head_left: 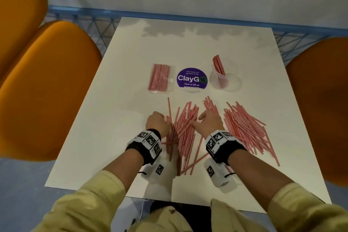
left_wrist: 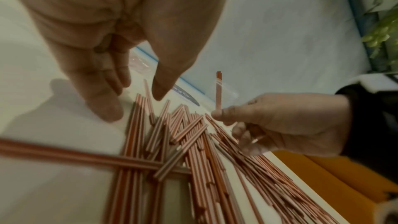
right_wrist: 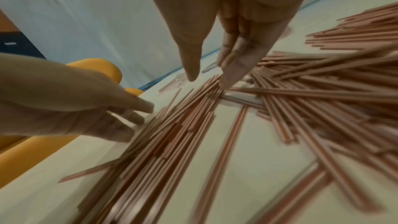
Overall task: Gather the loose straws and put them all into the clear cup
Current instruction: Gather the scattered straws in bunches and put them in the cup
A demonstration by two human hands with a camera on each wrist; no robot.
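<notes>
Thin red-and-white striped loose straws [head_left: 185,130] are spread in a scattered heap across the near half of the white rectangular table [head_left: 116,84], with a second, denser heap [head_left: 244,128] lying to the right of it. The middle heap is flanked by both hands. The left hand [head_left: 157,123] is set at its left edge with straight, relaxed fingers [right_wrist: 129,108] touching the straws, nothing being gripped. The right hand [head_left: 209,122] is lowered onto the heap from the right, its fingers [right_wrist: 237,60] extended together and its thumb held apart; no straw is seen clamped in it.

The clear plastic cup [head_left: 219,80] is stood at the far right of the table, well apart from the hands, and a small bundle of striped straws [head_left: 219,64] is leaned inside it. Beside the cup a round purple "ClayGo" sticker [head_left: 191,79] is seen, and left of that a clear sealed packet of straws [head_left: 160,79]. Orange upholstered chairs [head_left: 47,88] are placed on both sides of the table.
</notes>
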